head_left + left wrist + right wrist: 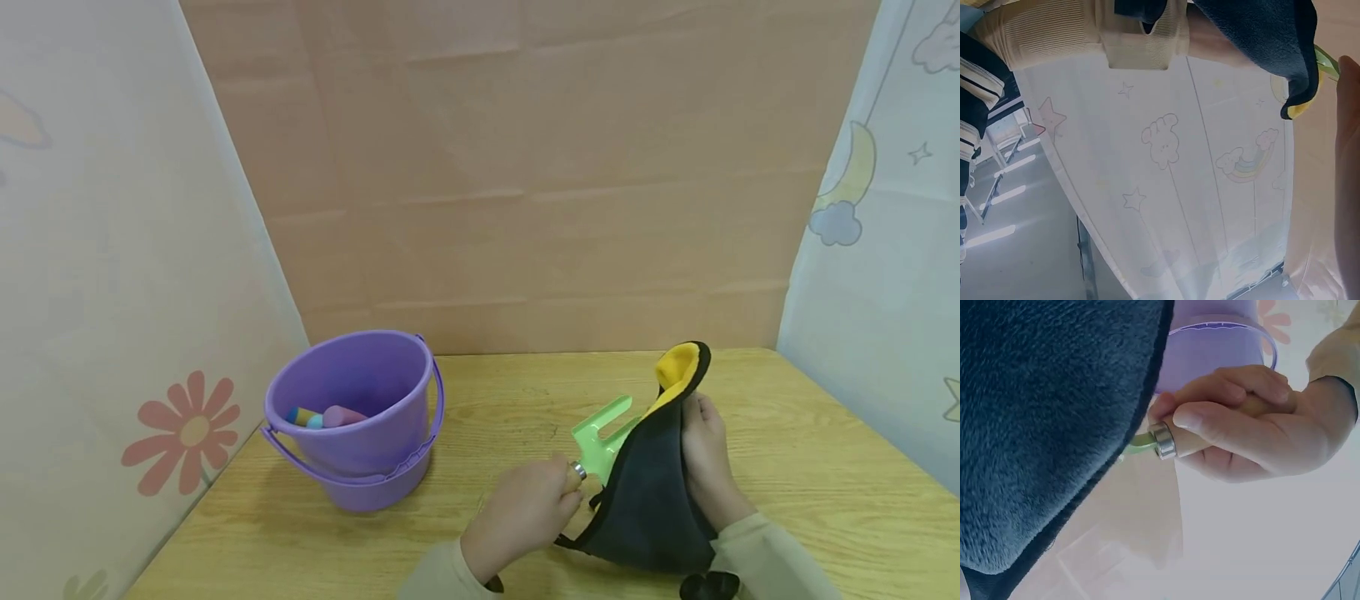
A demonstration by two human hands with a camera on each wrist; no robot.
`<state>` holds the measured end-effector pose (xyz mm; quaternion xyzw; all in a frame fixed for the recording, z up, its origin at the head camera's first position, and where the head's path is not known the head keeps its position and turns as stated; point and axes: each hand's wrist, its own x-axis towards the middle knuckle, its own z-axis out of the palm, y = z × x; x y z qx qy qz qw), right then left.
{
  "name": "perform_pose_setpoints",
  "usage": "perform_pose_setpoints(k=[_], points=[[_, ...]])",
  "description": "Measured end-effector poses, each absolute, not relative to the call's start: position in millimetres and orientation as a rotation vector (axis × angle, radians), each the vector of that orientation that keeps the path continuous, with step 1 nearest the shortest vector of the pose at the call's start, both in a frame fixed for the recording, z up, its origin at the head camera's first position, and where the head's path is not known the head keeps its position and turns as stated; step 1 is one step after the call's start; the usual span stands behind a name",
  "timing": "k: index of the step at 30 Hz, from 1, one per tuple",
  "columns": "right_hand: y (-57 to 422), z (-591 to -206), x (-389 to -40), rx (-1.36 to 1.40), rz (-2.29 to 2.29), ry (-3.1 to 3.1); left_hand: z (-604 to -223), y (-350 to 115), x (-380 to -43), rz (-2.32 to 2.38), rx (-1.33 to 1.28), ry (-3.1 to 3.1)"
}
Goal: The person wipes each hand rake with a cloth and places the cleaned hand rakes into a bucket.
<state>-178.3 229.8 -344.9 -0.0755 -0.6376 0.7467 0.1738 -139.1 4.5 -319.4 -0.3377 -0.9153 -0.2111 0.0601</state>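
My left hand (528, 504) grips the wooden handle (1190, 439) of a small green garden hand fork (597, 450). The fork's tines point up and away, beside the yellow-lined side of a dark blue fleece item (648, 492) with black edging, shaped like a hat or pouch. Part of the fork's head is hidden by this fabric. On the fabric's right side, my right hand (705, 446) holds it raised, with some fingers out of sight behind it. In the left wrist view, the fabric (1266, 37) covers much of the green metal (1327, 62).
A purple bucket (378, 471) with its handle down stands on the wooden table (495, 408) at the left. Pink, blue and yellow pieces, one a pink cylinder (342, 416), lie inside it. Brown paper (540, 183) stands behind, with printed white sheets (135, 250) at both sides.
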Motion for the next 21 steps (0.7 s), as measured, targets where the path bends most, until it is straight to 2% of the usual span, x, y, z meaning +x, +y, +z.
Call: perform_pose_setpoints(k=[5, 13, 21], points=[[233, -343, -177, -0.106, 2.209, -1.674, -317, 1, -143, -0.669, -0.959, -2.787], [225, -337, -177, -0.366, 2.053, -1.498, -316, -5, -145, -0.657, -0.898, -2.793], [208, -336, -173, 0.006, 1.651, -1.612, -315, -9, -147, -0.731, -0.87, -2.777]])
